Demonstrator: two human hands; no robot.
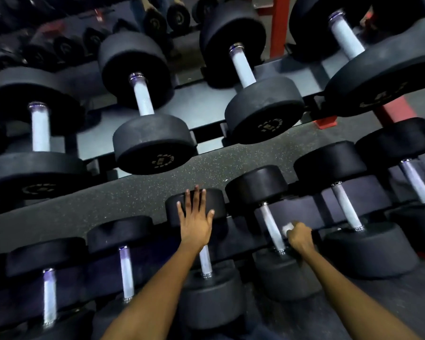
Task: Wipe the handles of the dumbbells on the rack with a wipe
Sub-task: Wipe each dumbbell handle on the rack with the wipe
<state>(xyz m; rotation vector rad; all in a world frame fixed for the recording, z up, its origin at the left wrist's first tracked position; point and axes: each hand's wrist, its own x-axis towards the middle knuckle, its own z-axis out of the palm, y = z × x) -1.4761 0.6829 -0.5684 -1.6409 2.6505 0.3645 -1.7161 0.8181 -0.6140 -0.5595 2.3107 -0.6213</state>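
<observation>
The person leans over a two-tier dumbbell rack, seen from above. The left hand lies flat with straight, spread fingers on the far black head of a lower-tier dumbbell, holding nothing; that dumbbell's pale handle runs under the wrist. The right hand is curled into a fist around a crumpled white wipe, which pokes out above the knuckles and sits against the lower part of the metal handle of the next dumbbell to the right on the same tier. More dumbbells lie in rows on both tiers, handles pointing away from the person. Speckled dark flooring shows between the tiers.
</observation>
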